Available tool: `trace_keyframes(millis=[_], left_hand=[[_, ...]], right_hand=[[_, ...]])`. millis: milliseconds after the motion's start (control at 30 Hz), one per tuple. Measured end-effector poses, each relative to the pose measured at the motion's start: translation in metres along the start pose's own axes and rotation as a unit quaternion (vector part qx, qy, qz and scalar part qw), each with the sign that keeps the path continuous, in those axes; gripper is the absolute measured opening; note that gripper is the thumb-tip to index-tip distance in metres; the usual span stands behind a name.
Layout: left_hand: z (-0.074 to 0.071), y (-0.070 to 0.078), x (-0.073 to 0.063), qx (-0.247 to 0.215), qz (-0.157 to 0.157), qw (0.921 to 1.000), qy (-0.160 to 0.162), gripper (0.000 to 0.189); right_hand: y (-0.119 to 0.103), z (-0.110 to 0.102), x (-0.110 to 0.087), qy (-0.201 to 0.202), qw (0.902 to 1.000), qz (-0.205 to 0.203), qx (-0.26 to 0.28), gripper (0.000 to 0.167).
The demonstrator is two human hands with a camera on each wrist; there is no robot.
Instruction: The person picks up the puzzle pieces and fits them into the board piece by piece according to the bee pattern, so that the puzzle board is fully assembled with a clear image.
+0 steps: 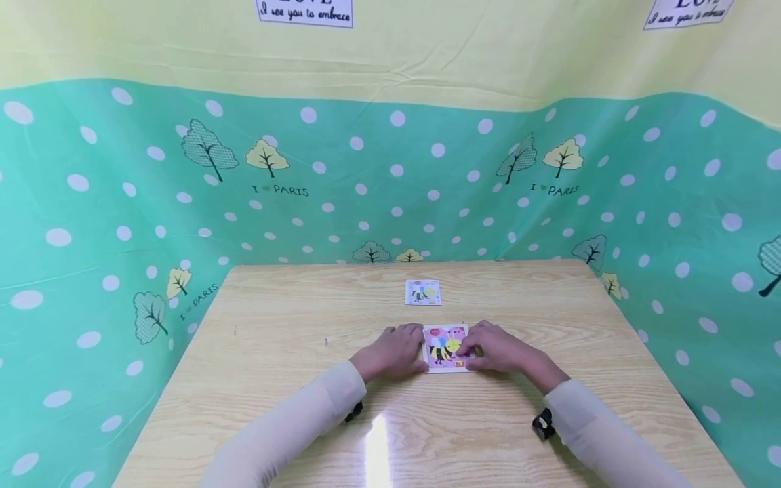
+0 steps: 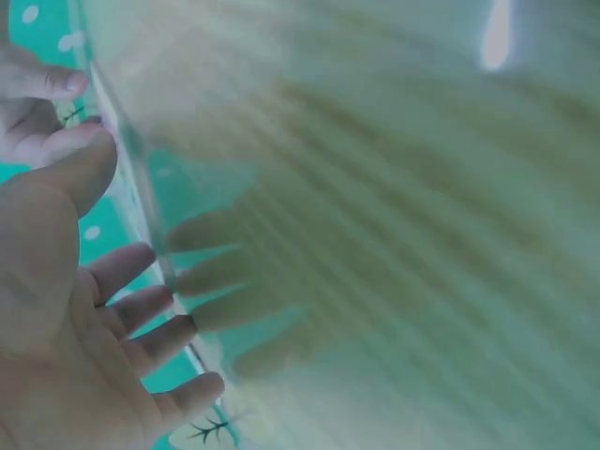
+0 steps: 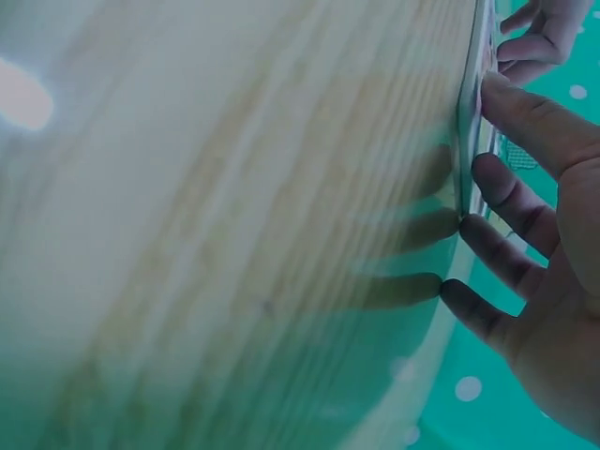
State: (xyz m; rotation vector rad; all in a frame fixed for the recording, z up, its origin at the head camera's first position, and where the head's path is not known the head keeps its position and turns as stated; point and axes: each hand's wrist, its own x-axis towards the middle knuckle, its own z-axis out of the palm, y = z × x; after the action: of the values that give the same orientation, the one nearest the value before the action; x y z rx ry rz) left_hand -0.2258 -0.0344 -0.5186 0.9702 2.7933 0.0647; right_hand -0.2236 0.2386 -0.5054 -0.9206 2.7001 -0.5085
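Note:
A square bee picture puzzle (image 1: 443, 346), pink with a white border, lies flat on the wooden table (image 1: 274, 393) between both hands. My left hand (image 1: 396, 351) rests at its left edge, thumb by the near corner and the other fingers spread along the side. In the left wrist view the fingers of the left hand (image 2: 84, 309) are loosely extended down to the tabletop. At the right edge is my right hand (image 1: 500, 349), its thumb by the near corner and a bent finger on the picture beside the bee's face. The right hand (image 3: 534, 216) has its lower fingertips touching the tabletop.
Farther back on the table lies a paler square card (image 1: 423, 292) with a similar bee. A green polka-dot cloth (image 1: 396, 183) hangs behind the table and along both sides. A bright light reflection shows on the near tabletop.

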Motion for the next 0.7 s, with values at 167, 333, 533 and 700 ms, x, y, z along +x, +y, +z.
trace_keyframes(millis=[167,333,533,700], left_hand=[[-0.008,-0.005,-0.001,-0.01,-0.007,0.9999,-0.002,0.065],[-0.023,-0.012,-0.008,-0.032,-0.018,0.9993,-0.003,0.067],[-0.035,-0.022,-0.017,-0.053,-0.037,0.9979,0.005,0.077],[-0.038,-0.027,-0.026,-0.034,-0.051,0.9978,0.023,0.085]], right_hand=[[-0.004,-0.004,-0.001,0.01,0.9997,-0.017,-0.013,0.021],[-0.009,-0.013,-0.003,0.036,0.9992,-0.004,-0.018,0.029],[-0.017,-0.024,0.002,0.064,0.9967,0.015,-0.047,0.05],[-0.024,-0.024,0.006,0.091,0.9935,0.005,-0.067,0.073]])
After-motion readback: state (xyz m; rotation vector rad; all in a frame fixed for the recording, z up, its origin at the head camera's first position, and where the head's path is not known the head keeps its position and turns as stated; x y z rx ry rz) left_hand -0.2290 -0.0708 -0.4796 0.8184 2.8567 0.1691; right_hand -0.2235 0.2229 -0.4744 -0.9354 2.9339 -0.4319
